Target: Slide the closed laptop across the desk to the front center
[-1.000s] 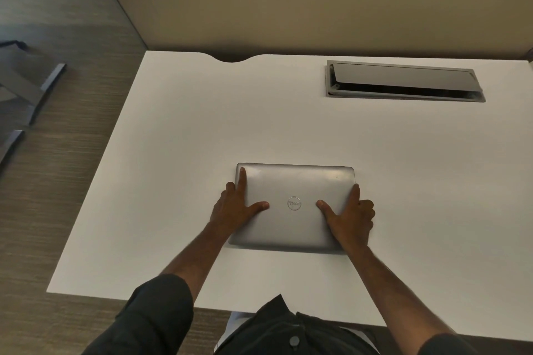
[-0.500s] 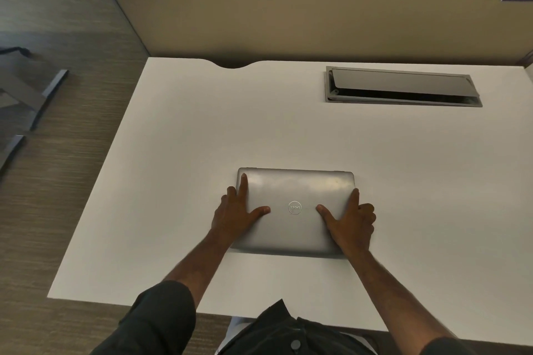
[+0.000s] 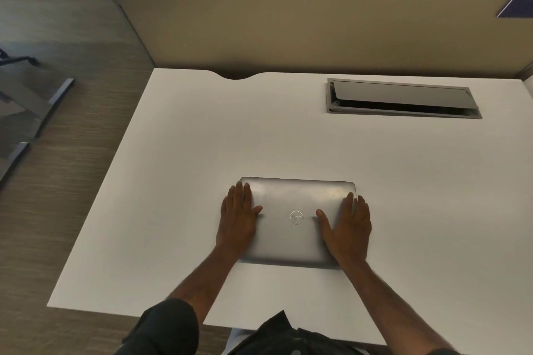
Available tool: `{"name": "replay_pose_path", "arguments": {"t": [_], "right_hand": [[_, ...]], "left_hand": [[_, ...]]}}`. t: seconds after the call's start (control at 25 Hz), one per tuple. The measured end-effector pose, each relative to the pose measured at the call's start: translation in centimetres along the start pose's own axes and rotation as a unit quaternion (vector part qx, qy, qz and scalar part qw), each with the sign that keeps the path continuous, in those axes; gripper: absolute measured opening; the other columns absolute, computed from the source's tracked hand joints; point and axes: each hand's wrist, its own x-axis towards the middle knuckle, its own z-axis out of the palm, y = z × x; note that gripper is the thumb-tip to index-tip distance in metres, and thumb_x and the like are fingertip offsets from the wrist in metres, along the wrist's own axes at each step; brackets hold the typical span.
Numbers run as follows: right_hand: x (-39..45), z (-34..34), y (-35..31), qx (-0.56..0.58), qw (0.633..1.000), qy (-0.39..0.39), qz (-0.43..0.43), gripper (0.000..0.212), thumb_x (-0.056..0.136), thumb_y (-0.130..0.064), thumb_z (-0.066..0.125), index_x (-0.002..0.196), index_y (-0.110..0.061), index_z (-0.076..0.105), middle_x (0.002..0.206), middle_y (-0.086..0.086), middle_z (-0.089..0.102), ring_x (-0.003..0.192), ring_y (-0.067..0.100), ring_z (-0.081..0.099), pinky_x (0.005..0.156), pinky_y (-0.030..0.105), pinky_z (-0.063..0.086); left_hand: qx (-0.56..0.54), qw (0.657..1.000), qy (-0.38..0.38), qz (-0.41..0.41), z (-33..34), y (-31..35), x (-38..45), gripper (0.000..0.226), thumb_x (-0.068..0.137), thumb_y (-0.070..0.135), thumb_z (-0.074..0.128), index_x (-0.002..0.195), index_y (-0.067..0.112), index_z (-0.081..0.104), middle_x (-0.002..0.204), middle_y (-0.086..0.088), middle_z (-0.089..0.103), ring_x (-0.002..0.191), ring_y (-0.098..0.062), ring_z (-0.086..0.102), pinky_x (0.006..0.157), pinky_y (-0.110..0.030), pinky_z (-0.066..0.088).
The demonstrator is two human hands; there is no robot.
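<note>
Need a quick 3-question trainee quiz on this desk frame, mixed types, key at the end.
1. True or false: the laptop lid is open.
2. How do the left hand and right hand meet the laptop? A) flat on the lid, near its side edges B) lifting it clear of the desk C) not touching
3. What is set into the desk at the far right?

Key: 1 false. 2 A. 3 A cable hatch, lid partly raised.

Bare white desk (image 3: 187, 181) spreads wide on both sides of the laptop (image 3: 297, 228) and toward its front edge. Far right, the grey cable hatch (image 3: 401, 98) sits recessed, lid seemingly ajar; the beige partition (image 3: 302, 34) walls off the back.
</note>
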Motion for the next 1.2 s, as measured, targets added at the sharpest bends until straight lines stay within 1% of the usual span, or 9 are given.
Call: {"name": "replay_pose_path", "arguments": {"t": [0.04, 0.12, 0.32, 0.44, 0.56, 0.68, 0.76, 0.88, 1.2], "right_hand": [[0.0, 0.0, -0.3, -0.004, 1.0, -0.007, -0.015, 0.097, 0.09, -0.069, 0.049, 0.156, -0.005, 0.021, 0.161, 0.023, 0.024, 0.15, 0.039, 0.02, 0.121, 0.048, 0.023], [0.0, -0.2, -0.7, -0.005, 0.999, -0.02, -0.043, 0.098, 0.09, -0.07, 0.039, 0.158, -0.003, 0.015, 0.165, 0.022, 0.013, 0.153, 0.037, 0.011, 0.124, 0.047, 0.016], [-0.3, 0.1, -1.9, -0.01, 0.993, -0.028, -0.116, 0.094, 0.093, -0.066, 0.027, 0.158, -0.001, 0.01, 0.167, 0.017, 0.004, 0.155, 0.034, 0.005, 0.126, 0.044, 0.011], [-0.4, 0.6, -2.3, -0.023, 0.988, -0.03, -0.148, 0.087, 0.096, -0.061, 0.023, 0.158, -0.001, 0.01, 0.168, 0.015, 0.004, 0.155, 0.031, 0.005, 0.126, 0.042, 0.012], [-0.4, 1.1, -2.8, -0.028, 0.985, -0.042, -0.165, 0.078, 0.1, -0.053, 0.018, 0.158, -0.002, 0.012, 0.168, 0.012, 0.002, 0.155, 0.028, 0.004, 0.125, 0.043, 0.014], [-0.5, 1.8, -3.2, -0.023, 0.983, -0.046, -0.177, 0.076, 0.1, -0.052, 0.012, 0.158, -0.004, 0.008, 0.167, 0.01, -0.002, 0.156, 0.025, 0.001, 0.126, 0.041, 0.009], [-0.4, 2.0, -3.4, -0.016, 0.982, -0.047, -0.182, 0.075, 0.1, -0.051, 0.013, 0.158, -0.004, 0.007, 0.167, 0.01, -0.002, 0.156, 0.024, -0.001, 0.126, 0.038, 0.005], [-0.4, 2.1, -3.7, -0.004, 0.982, -0.044, -0.186, 0.073, 0.101, -0.048, 0.016, 0.158, -0.004, 0.008, 0.167, 0.011, -0.001, 0.156, 0.024, 0.0, 0.126, 0.037, 0.003], [-0.2, 2.3, -3.6, -0.002, 0.981, -0.041, -0.191, 0.072, 0.101, -0.048, 0.017, 0.158, -0.004, 0.006, 0.168, 0.01, -0.002, 0.156, 0.024, 0.0, 0.126, 0.038, 0.006]], "left_hand": [[0.002, 1.0, 0.007, 0.011, 0.1, 0.1, 0.0, 0.064, 0.103, 0.036, 0.04, 0.154, 0.0, 0.023, 0.161, -0.021, 0.025, 0.149, -0.039, 0.024, 0.121, -0.051, 0.025], [0.019, 0.999, 0.011, 0.026, 0.0, 0.4, 0.1, 0.065, 0.103, 0.037, 0.033, 0.152, -0.004, 0.024, 0.162, -0.022, 0.021, 0.15, -0.039, 0.02, 0.122, -0.053, 0.022], [0.026, 0.999, 0.005, 0.045, 0.2, 1.3, 0.3, 0.067, 0.102, 0.039, 0.022, 0.153, -0.005, 0.022, 0.163, -0.023, 0.016, 0.151, -0.038, 0.016, 0.122, -0.05, 0.019], [0.03, 0.998, 0.002, 0.057, 0.6, 2.1, 0.4, 0.065, 0.103, 0.038, 0.028, 0.153, -0.005, 0.022, 0.163, -0.022, 0.016, 0.151, -0.037, 0.015, 0.123, -0.049, 0.019], [0.001, 0.998, -0.015, 0.066, 0.5, 3.5, 0.4, 0.065, 0.103, 0.031, 0.044, 0.152, -0.005, 0.023, 0.162, -0.022, 0.016, 0.151, -0.038, 0.015, 0.123, -0.05, 0.017], [-0.02, 0.996, -0.017, 0.083, 0.6, 5.0, 0.5, 0.064, 0.102, 0.026, 0.049, 0.152, -0.005, 0.024, 0.162, -0.023, 0.017, 0.151, -0.038, 0.016, 0.123, -0.05, 0.015], [-0.023, 0.996, -0.017, 0.085, 0.8, 5.8, 0.6, 0.062, 0.103, 0.024, 0.045, 0.153, -0.004, 0.022, 0.163, -0.021, 0.014, 0.151, -0.037, 0.013, 0.124, -0.048, 0.01], [-0.026, 0.996, -0.015, 0.083, 1.2, 6.3, 0.7, 0.06, 0.104, 0.023, 0.038, 0.154, -0.002, 0.018, 0.164, -0.019, 0.009, 0.153, -0.034, 0.009, 0.125, -0.047, 0.009], [-0.021, 0.996, -0.008, 0.084, 1.9, 6.5, 0.7, 0.06, 0.105, 0.027, 0.027, 0.156, 0.0, 0.011, 0.165, -0.015, 0.0, 0.154, -0.03, 0.002, 0.126, -0.041, -0.001]]}}
